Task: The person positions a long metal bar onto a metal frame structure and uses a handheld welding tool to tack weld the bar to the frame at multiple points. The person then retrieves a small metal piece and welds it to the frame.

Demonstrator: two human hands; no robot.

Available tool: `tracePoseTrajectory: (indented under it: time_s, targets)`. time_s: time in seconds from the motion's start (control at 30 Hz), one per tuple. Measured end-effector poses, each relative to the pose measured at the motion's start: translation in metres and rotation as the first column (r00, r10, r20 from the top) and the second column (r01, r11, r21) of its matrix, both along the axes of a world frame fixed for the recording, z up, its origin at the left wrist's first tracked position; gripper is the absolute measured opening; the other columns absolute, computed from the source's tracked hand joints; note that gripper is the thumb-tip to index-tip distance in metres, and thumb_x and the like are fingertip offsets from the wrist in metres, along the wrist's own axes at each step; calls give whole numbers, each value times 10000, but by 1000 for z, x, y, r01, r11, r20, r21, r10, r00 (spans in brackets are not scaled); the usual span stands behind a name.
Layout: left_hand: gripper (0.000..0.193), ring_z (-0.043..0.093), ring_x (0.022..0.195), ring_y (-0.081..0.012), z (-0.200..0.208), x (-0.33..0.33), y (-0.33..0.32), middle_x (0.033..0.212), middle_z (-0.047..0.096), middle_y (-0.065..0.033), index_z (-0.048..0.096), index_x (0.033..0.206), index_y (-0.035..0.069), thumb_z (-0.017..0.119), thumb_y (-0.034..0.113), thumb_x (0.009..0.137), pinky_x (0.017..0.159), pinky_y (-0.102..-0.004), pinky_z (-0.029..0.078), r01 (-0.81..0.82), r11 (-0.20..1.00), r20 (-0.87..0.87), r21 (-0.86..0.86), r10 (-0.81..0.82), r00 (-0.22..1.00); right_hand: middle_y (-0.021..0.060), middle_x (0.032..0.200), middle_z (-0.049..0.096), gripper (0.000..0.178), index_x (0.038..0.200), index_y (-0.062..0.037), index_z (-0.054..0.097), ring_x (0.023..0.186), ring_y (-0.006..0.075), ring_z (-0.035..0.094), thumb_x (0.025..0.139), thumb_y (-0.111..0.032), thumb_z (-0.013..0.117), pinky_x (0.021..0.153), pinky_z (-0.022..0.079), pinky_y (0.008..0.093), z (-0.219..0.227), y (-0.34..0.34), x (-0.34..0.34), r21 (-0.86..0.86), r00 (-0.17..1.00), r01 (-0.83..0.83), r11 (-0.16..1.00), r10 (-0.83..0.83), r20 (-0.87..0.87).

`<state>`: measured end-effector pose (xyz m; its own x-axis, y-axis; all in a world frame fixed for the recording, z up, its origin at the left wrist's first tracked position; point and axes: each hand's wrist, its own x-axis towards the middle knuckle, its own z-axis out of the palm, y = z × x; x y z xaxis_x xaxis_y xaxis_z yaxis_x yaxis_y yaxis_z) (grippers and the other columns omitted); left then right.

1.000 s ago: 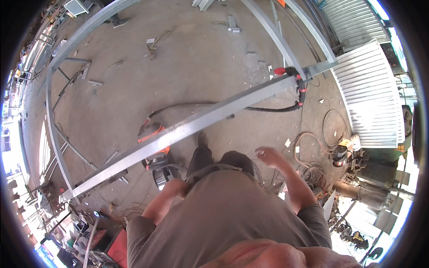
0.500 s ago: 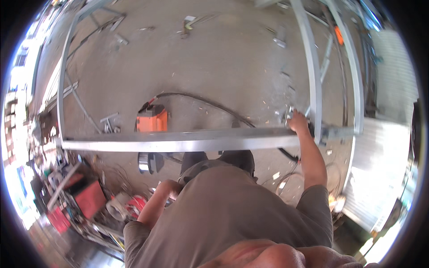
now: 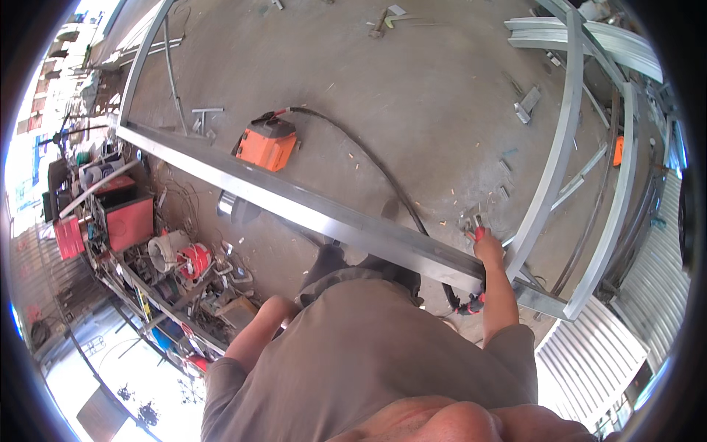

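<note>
My right hand (image 3: 487, 247) reaches past the right end of a long metal beam (image 3: 309, 212), near its joint with an upright. Its fingers are closed around a small red object (image 3: 480, 233), with metal bits close beyond it; the exact kind is too small to tell. The right forearm passes over the beam's end. My left hand (image 3: 280, 309) is held low by my hip, behind the beam, and its fingers are hidden against my clothes. The beam is part of a large welded frame, with side members (image 3: 552, 173) running away from me.
An orange machine (image 3: 266, 145) stands on the floor inside the frame, its black cable (image 3: 375, 166) running under the beam. A cluttered bench with a red box (image 3: 129, 221) and a red reel (image 3: 194, 261) is at left. Corrugated sheets (image 3: 593, 361) lie at right.
My view has turned, so the beam now slants down to the right. My right hand stays by the beam's right end, now with something red in it. The left hand remains by my hip.
</note>
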<state>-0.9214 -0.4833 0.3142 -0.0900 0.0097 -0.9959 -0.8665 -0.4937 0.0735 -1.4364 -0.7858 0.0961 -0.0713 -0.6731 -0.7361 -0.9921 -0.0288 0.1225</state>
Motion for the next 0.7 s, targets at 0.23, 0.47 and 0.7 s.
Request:
tracePoseTrajectory:
  time_s: [0.23,0.47,0.7]
  targets:
    - [374,729,1066,-383,-21,0,38,1138,763,-168,801,1134,147,705,382,859,916,-459,572,74,995,-95,62,-68,993,217,1051,728,563,1344,-48,530,918,419,730,842,-214,723,834,564,512,153,42,80,-238,871,143,961,-8,491]
    - [479,682,1157,-407,-65,41,118,1228,738,-168,777,1201,144,778,431,817,955,-462,550,219,973,-314,-76,-232,921,74,1008,655,603,1342,7,527,749,150,628,795,-97,758,685,548,307,233,149,158,198,443,472,859,-425,789]
    - [470,696,1117,-392,-88,104,229,1171,758,-155,783,1175,142,816,398,782,930,-463,552,143,968,-291,-205,-200,936,106,1142,670,548,1316,-2,525,967,180,650,822,-66,753,860,542,330,210,263,276,93,403,420,903,-277,873]
